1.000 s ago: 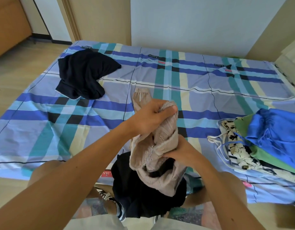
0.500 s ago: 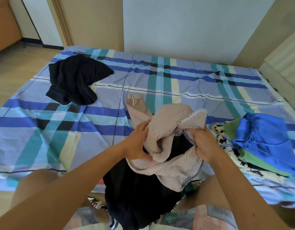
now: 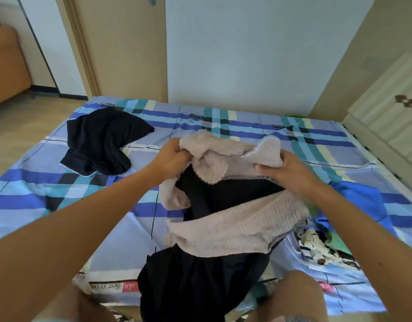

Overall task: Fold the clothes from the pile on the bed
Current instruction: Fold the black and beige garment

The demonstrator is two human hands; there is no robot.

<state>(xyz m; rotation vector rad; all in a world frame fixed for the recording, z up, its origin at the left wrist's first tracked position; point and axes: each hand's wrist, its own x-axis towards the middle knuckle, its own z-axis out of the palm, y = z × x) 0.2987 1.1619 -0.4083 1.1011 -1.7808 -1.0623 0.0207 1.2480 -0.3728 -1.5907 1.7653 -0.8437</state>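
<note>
Gripping beige knit garment (image 3: pixel 235 226), both hands (image 3: pixel 171 159) (image 3: pixel 291 170)

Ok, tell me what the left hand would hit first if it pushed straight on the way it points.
The left hand points away and rightward, into the bunched beige knit garment it grips, so that cloth comes first. Beyond it the line probably passes over bare plaid sheet, though depth is unclear.

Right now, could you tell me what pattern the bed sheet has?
Bed sheet: blue, teal and cream plaid; head view.
</note>
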